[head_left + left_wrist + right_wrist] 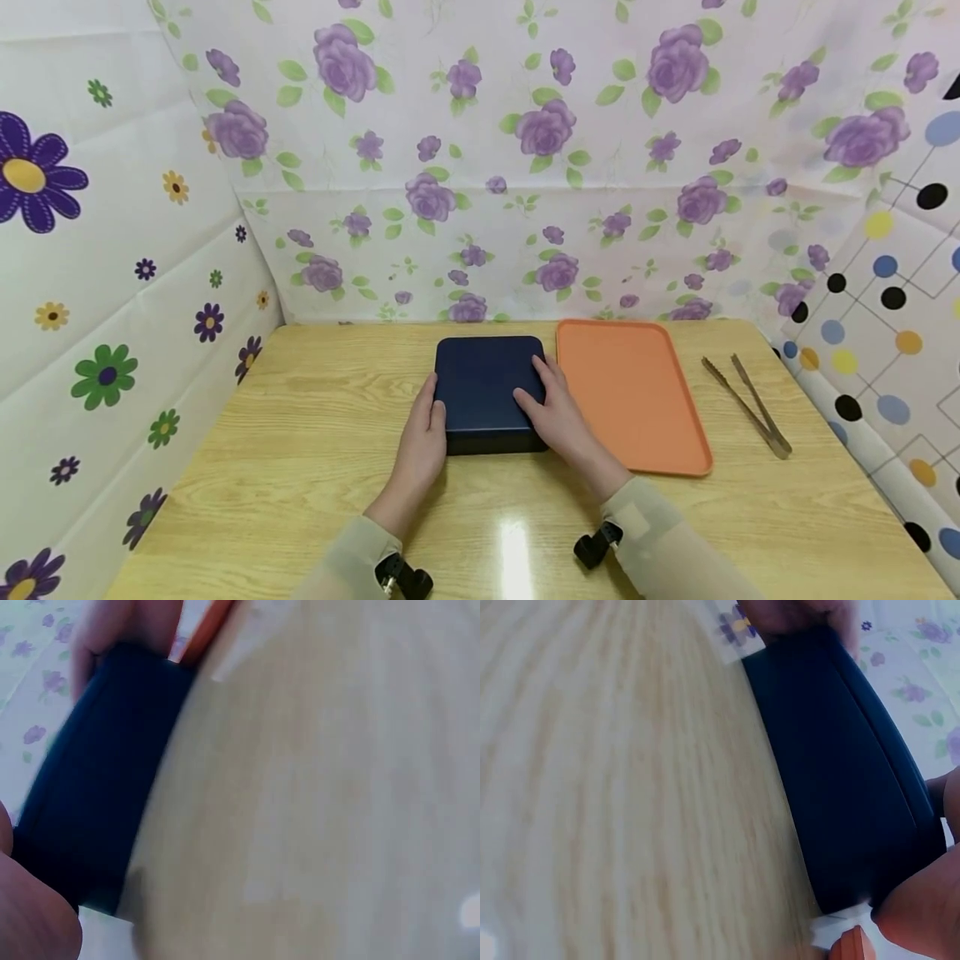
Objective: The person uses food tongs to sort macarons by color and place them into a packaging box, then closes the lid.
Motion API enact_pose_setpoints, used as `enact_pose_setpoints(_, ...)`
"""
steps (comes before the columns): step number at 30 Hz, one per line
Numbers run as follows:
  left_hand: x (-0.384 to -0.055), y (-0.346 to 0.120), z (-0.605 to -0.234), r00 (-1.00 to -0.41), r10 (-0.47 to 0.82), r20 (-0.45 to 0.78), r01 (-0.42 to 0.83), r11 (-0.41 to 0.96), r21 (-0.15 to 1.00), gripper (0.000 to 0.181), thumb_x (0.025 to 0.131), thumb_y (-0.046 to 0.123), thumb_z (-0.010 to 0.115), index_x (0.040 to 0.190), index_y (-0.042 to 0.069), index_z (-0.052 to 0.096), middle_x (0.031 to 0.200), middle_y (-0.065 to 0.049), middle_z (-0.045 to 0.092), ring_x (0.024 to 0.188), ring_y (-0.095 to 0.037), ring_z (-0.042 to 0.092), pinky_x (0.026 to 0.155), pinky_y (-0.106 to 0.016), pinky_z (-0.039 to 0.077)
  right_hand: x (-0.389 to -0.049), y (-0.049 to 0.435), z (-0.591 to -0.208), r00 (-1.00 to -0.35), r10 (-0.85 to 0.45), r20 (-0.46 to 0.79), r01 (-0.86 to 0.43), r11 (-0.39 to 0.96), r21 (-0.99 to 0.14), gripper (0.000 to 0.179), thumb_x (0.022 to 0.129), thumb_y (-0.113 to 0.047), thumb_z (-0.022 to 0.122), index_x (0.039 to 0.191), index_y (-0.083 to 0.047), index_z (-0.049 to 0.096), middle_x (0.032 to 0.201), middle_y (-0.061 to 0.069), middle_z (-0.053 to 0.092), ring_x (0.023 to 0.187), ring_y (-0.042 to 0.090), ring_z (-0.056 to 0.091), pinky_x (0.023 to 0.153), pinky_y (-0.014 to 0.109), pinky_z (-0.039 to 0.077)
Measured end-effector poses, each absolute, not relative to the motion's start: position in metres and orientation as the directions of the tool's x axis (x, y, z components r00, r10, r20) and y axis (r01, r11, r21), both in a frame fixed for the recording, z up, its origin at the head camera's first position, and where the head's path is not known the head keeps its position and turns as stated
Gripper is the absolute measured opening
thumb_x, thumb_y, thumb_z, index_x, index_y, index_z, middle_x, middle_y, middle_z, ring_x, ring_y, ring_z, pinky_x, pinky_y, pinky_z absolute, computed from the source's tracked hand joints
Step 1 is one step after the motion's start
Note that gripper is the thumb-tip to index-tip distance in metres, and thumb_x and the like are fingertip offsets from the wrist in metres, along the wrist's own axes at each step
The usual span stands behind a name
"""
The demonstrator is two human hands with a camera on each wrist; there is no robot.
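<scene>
A dark navy box (pixel 491 387) with a seam below its lid sits on the wooden table, its front face toward me. At its left side my left hand (pixel 422 446) holds on, fingers along the edge and thumb by the near corner. My right hand (pixel 561 413) grips the right side, with the thumb over the top near the edge. In the left wrist view the front of the box (pixel 112 772) stands between both hands. The right wrist view shows the box's front face (pixel 832 765) and the seam; fingers behind it are partly hidden.
An orange tray (pixel 630 400) lies just right of the box, partly beneath my right forearm in the head view. Metal tongs (pixel 750 408) rest spread farther right on the wooden table (pixel 322 417). Flowered cloth (pixel 480 167) hangs behind the table.
</scene>
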State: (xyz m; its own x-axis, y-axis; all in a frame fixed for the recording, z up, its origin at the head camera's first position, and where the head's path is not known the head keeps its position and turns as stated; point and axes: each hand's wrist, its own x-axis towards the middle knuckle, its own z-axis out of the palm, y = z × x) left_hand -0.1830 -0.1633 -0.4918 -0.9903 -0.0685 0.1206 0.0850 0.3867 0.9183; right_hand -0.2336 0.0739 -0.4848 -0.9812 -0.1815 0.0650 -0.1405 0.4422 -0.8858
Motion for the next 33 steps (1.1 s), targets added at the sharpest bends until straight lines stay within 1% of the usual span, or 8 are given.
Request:
enact_pose_setpoints(5, -0.183, -0.166, -0.495, -0.992, -0.051, 0.115, 0.086, 0.395, 0.915, 0.058, 0.123, 0.023, 0.035, 0.177, 0.008, 0.022, 0.182, -0.016, 0.020, 0.168, -0.037, 0.017, 0.134, -0.060, 0.019, -0.233, 0.070, -0.486, -0.985, -0.168, 0.047, -0.120, 0.454, -0.883, 0.080, 0.116, -0.031, 0.063, 0.178, -0.009, 0.018, 0.184, 0.020, 0.003, 0.169, 0.042, 0.008, 0.133, 0.064, 0.019)
enact_pose_setpoints(8, -0.186, -0.166, -0.491, -0.992, -0.034, 0.117, 0.089, 0.453, 0.887, 0.059, 0.123, 0.025, 0.035, 0.177, 0.008, 0.020, 0.183, -0.016, 0.018, 0.168, -0.036, 0.015, 0.134, -0.061, 0.019, -0.235, 0.071, -0.484, -0.985, -0.166, 0.053, -0.128, 0.485, -0.865, 0.079, 0.116, -0.033, 0.062, 0.178, -0.008, 0.019, 0.184, 0.019, 0.006, 0.168, 0.041, 0.010, 0.133, 0.063, 0.021)
enact_pose_setpoints(13, -0.200, -0.163, -0.479, -0.985, 0.012, 0.170, 0.138, 0.638, 0.757, 0.064, 0.123, 0.035, 0.037, 0.176, 0.004, 0.021, 0.184, -0.016, 0.011, 0.169, -0.036, 0.012, 0.134, -0.062, 0.019, -0.237, 0.072, -0.480, -0.974, -0.205, 0.093, -0.200, 0.600, -0.774, 0.079, 0.117, -0.044, 0.057, 0.176, -0.005, 0.022, 0.184, 0.018, 0.005, 0.168, 0.041, 0.011, 0.133, 0.062, 0.023)
enact_pose_setpoints(16, -0.209, -0.159, -0.475, -0.981, 0.053, 0.184, 0.164, 0.731, 0.662, 0.067, 0.123, 0.040, 0.038, 0.175, 0.001, 0.023, 0.184, -0.017, 0.013, 0.169, -0.035, 0.011, 0.135, -0.061, 0.017, -0.237, 0.072, -0.480, -0.968, -0.225, 0.110, -0.234, 0.657, -0.717, 0.081, 0.117, -0.051, 0.054, 0.176, -0.004, 0.024, 0.185, 0.017, 0.004, 0.168, 0.040, 0.012, 0.132, 0.062, 0.025)
enact_pose_setpoints(18, -0.212, -0.158, -0.474, -0.981, 0.075, 0.179, 0.172, 0.764, 0.622, 0.068, 0.122, 0.042, 0.038, 0.175, 0.000, 0.024, 0.183, -0.018, 0.014, 0.170, -0.034, 0.011, 0.135, -0.060, 0.015, -0.237, 0.071, -0.480, -0.966, -0.231, 0.119, -0.247, 0.673, -0.697, 0.082, 0.116, -0.053, 0.054, 0.175, -0.004, 0.025, 0.185, 0.016, 0.005, 0.168, 0.040, 0.013, 0.132, 0.063, 0.025)
enact_pose_setpoints(21, -0.213, -0.157, -0.473, -0.984, 0.083, 0.157, 0.164, 0.770, 0.617, 0.070, 0.122, 0.044, 0.038, 0.175, 0.001, 0.023, 0.184, -0.017, 0.013, 0.170, -0.034, 0.010, 0.136, -0.059, 0.015, -0.236, 0.070, -0.481, -0.965, -0.231, 0.121, -0.250, 0.683, -0.687, 0.083, 0.115, -0.055, 0.054, 0.175, -0.004, 0.026, 0.185, 0.015, 0.005, 0.169, 0.039, 0.012, 0.132, 0.063, 0.025)
enact_pose_setpoints(27, -0.213, -0.157, -0.474, -0.989, 0.070, 0.127, 0.135, 0.760, 0.635, 0.072, 0.122, 0.045, 0.039, 0.176, 0.003, 0.020, 0.185, -0.015, 0.010, 0.168, -0.042, 0.015, 0.133, -0.062, 0.021, -0.234, 0.068, -0.482, -0.967, -0.228, 0.118, -0.244, 0.674, -0.698, 0.083, 0.115, -0.053, 0.056, 0.176, -0.005, 0.025, 0.185, 0.014, 0.005, 0.169, 0.039, 0.012, 0.131, 0.063, 0.026)
enact_pose_setpoints(33, -0.214, -0.157, -0.474, -0.991, 0.063, 0.118, 0.125, 0.757, 0.641, 0.071, 0.122, 0.045, 0.039, 0.176, 0.003, 0.020, 0.185, -0.014, 0.009, 0.168, -0.039, 0.014, 0.133, -0.062, 0.023, -0.236, 0.068, -0.483, -0.965, -0.236, 0.115, -0.247, 0.668, -0.702, 0.083, 0.116, -0.053, 0.055, 0.176, -0.005, 0.025, 0.185, 0.014, 0.005, 0.169, 0.039, 0.012, 0.131, 0.064, 0.026)
